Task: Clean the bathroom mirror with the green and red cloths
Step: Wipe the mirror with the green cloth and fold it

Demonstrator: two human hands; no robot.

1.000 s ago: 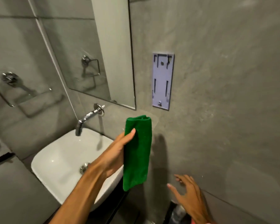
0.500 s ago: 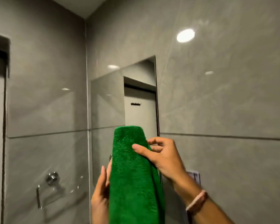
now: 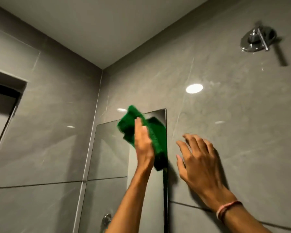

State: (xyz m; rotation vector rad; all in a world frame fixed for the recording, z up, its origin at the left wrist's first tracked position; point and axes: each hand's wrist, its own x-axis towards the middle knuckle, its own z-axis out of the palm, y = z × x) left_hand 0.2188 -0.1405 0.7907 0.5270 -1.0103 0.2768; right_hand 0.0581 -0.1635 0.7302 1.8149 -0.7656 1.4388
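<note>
Our left hand is flat with straight fingers, pressing the green cloth on the top right corner of the mirror. The cloth is bunched up; its long way slants from up-left, above our fingers, down to the mirror's right edge. Our right hand is spread wide and holds nothing, near the grey tile wall beside the mirror. A shiny metal fitting sits high above it.
</note>
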